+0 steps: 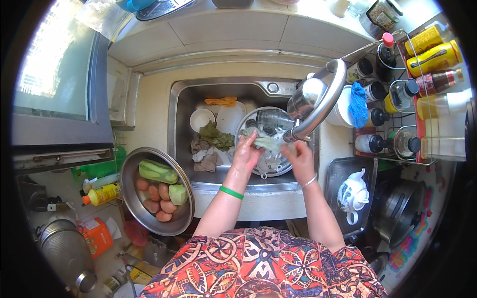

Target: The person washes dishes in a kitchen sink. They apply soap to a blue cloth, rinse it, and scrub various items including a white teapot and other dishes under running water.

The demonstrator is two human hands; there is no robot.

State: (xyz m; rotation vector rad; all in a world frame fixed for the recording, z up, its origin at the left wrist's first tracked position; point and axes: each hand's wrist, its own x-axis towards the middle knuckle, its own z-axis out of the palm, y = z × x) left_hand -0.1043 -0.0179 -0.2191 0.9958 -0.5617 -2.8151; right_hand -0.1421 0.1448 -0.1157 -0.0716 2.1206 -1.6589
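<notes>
Both my hands are over the right part of a steel sink, beneath the spout of a curved metal faucet. My left hand, with a green band at its wrist, grips a pale wet cloth. My right hand is at the cloth's right side, blurred; its fingertips are hard to make out. Below them sits a round basin holding white cups and a dark glass-like vessel. Left of the basin lie a dark green cloth, beige and white rags, a white bowl and an orange cloth.
A steel bowl with a peeled green vegetable and several brown eggs or potatoes stands left of the sink. At right are a white teapot on a tray, a white tub with a blue cloth, and a rack of bottles.
</notes>
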